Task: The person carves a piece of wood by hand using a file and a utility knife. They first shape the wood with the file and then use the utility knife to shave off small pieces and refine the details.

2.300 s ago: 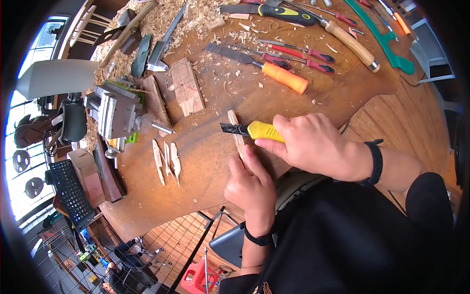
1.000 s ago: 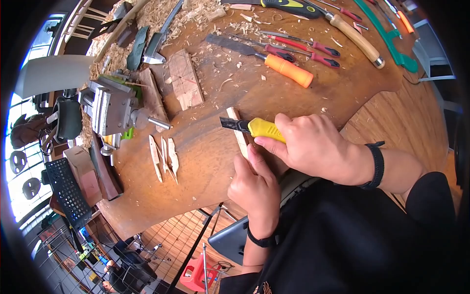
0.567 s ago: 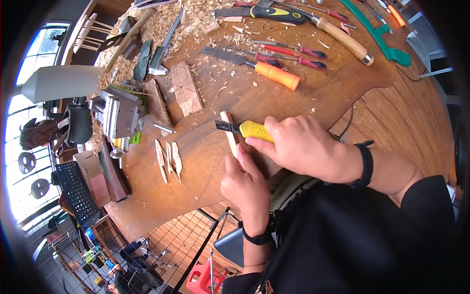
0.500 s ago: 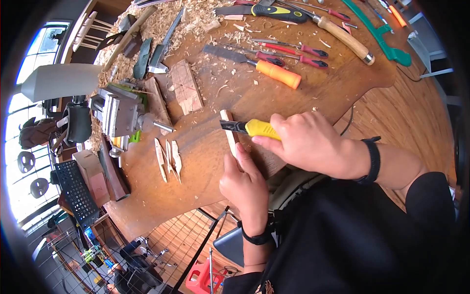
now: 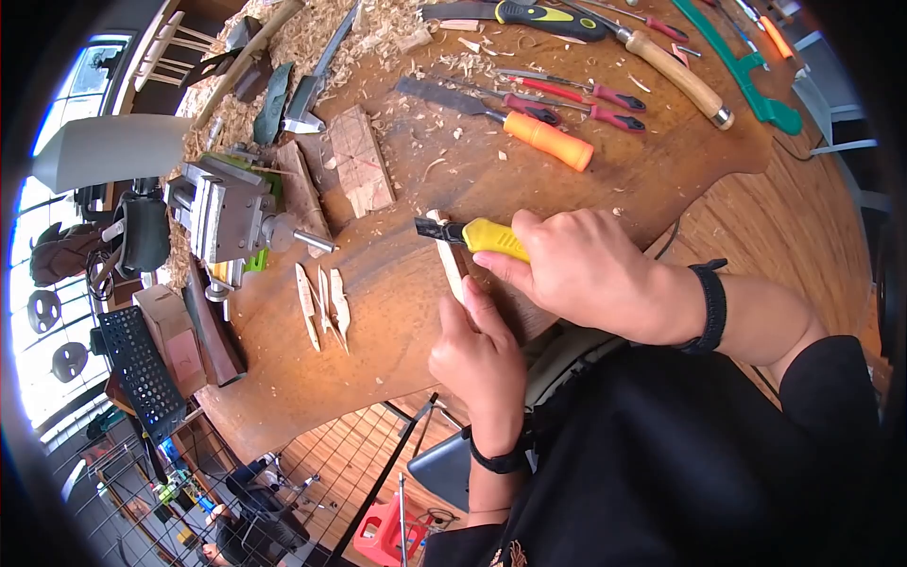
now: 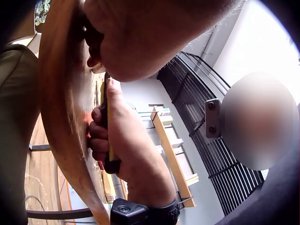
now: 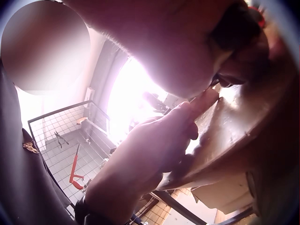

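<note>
My left hand (image 5: pixel 480 357) pinches the near end of a pale wood strip (image 5: pixel 450 266) between thumb and fingers, low over the brown workbench (image 5: pixel 397 331). In my right hand (image 5: pixel 590 274) is a yellow utility knife (image 5: pixel 493 237), its dark blade lying across the strip near the far end. The left wrist view shows the right hand (image 6: pixel 124 136) wrapped round the knife's handle. Left of the strip, several small carved wood pieces (image 5: pixel 338 307) lie on the bench. The right wrist view has the left hand (image 7: pixel 154 143) with its thumb along the strip.
A metal vise (image 5: pixel 227 217) stands at the bench's left, beside a flat wood block (image 5: pixel 359 163). Toward the back lie an orange-handled chisel-like tool (image 5: pixel 548 140), several red-handled files (image 5: pixel 619 118), a wooden-handled tool (image 5: pixel 680 77), a green saw frame (image 5: pixel 756 90) and wood shavings (image 5: pixel 378 28).
The knife has slid back and forth a little along the strip and now sits nearer its far end. The left hand keeps its hold, and the head view has shifted slightly.
</note>
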`<state>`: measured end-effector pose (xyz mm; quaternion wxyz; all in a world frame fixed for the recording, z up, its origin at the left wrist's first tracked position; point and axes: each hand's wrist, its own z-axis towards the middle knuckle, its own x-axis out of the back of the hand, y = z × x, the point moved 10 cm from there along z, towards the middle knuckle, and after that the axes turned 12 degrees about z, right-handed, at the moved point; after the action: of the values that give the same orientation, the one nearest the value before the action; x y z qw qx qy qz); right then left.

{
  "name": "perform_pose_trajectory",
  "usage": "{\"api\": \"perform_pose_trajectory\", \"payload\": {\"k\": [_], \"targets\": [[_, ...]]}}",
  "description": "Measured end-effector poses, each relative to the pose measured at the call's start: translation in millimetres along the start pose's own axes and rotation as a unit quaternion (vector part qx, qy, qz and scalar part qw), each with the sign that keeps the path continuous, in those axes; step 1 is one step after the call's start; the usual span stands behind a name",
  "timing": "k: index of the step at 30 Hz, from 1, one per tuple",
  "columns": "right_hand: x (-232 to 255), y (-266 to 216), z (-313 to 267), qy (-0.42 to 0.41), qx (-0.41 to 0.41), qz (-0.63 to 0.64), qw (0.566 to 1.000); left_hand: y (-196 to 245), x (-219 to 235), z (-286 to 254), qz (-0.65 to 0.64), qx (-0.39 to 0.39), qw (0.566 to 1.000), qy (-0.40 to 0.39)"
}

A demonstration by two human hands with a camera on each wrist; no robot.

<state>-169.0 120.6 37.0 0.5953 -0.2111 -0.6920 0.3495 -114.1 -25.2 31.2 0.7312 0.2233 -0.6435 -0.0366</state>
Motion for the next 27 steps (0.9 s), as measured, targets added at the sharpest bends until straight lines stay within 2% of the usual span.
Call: {"api": "perform_pose_trajectory", "payload": {"k": [3, 10, 16, 19, 21, 23, 25, 27], "targets": [[-3.6, -2.5, -0.4, 0.013, -0.011, 0.024, 1.0, -3.6, -0.6, 1.8, -0.04, 0.025, 0.999, -0.015], [0.0, -2.0, -8.8, 0.041, -0.003, 0.039, 0.998, -4.6, 3.1, 3.7, -0.039, 0.016, 0.999, -0.012], [8.2, 4.0, -15.2, 0.026, 0.03, -0.038, 0.998, -6.3, 0.4, 4.5, -0.089, 0.011, 0.996, -0.031], [5.3, 2.2, -9.8, 0.03, 0.017, -0.053, 0.998, -4.6, -2.1, 0.7, -0.047, 0.013, 0.998, -0.026], [3.3, 2.0, 6.4, 0.051, 0.022, -0.054, 0.997, 5.8, 1.8, -5.2, 0.012, -0.035, 0.999, 0.011], [7.5, 3.2, 11.2, 0.078, 0.021, -0.054, 0.995, 11.3, 4.0, -6.6, 0.038, -0.054, 0.998, 0.014], [8.0, 4.3, 9.1, 0.068, 0.017, -0.03, 0.997, -3.0, 1.8, -5.0, -0.037, 0.003, 0.999, -0.014], [16.9, 4.1, 8.1, 0.059, 0.013, -0.017, 0.998, -9.2, 4.0, -0.8, -0.074, 0.024, 0.997, -0.024]]}}
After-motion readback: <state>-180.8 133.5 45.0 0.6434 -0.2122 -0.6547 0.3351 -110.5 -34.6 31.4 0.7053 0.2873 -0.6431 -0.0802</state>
